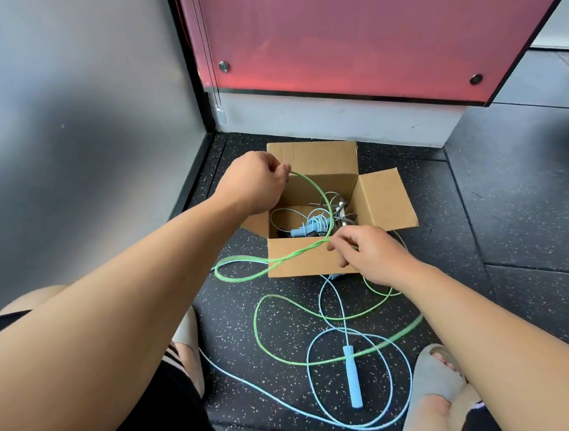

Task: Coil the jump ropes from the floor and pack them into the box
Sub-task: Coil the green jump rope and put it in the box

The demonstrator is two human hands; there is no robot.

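Looking down from the head camera, I see the green rope (316,190) stretched in an arc between the two hands, just above the open box (303,261). The left hand (255,182) pinches the rope between thumb and curled fingers at the far left corner of the box. The right hand (372,254) pinches it at the near right side, also with the fingertips closed on the cord. Most of the green rope is not yet coiled. It lies on the floor (516,218) in wide loose loops in front of the box.

I judge that the main risk is a tangle. On the floor the green loops cross the blue rope (354,427) at several places, close to its handle (353,376). If the hands pull the green cord in quickly, it can drag the blue one along or make a knot with it.

A second risk is inside the box. Some other ropes (310,222) already lie there in a loose heap, and the green arc hangs right over them. It can hook on them, so that they come up with it.

The feet are also near. The blue cord runs close to the left sandal (192,344), and I cannot tell if it is under it. A green loop passes just beside the right sandal (433,383), so it may catch there. The fingertip grips are light, so a sudden snag could pull the cord out of the fingers.
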